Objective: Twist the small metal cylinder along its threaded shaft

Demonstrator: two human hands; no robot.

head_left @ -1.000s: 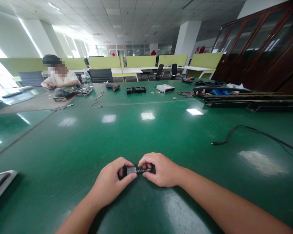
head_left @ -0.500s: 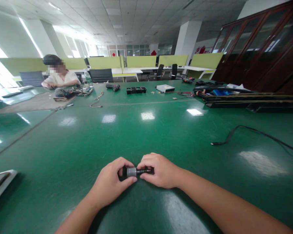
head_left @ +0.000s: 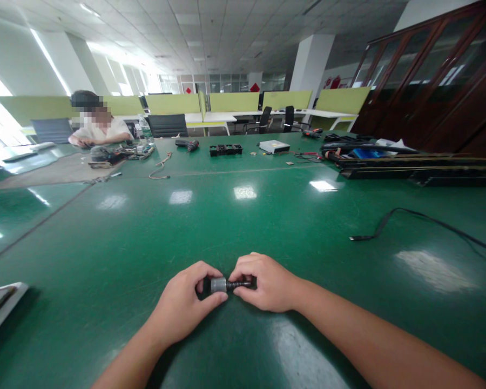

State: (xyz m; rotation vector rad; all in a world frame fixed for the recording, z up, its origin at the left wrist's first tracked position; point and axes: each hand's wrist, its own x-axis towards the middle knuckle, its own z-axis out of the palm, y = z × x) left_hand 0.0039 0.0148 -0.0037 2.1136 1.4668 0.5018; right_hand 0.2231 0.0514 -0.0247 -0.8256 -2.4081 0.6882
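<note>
Near the front of the green table, both hands are closed on one small part lying sideways. Its left portion is a grey metal cylinder with a dark end, and a dark ribbed shaft sticks out to the right. My left hand grips the cylinder between thumb and fingers. At the other end, my right hand pinches the shaft, its fingertips close to the left thumb. The shaft's far tip is partly hidden by the right palm.
A black cable curves across the right. At lower left lies a white-edged tray-like object. Farther back are a power drill, a black frame, a silver drive box and stacked black parts. A person sits far left.
My right hand has shifted very slightly to the right along the shaft, so a little more of it shows. My left hand has stayed in place on the cylinder.
</note>
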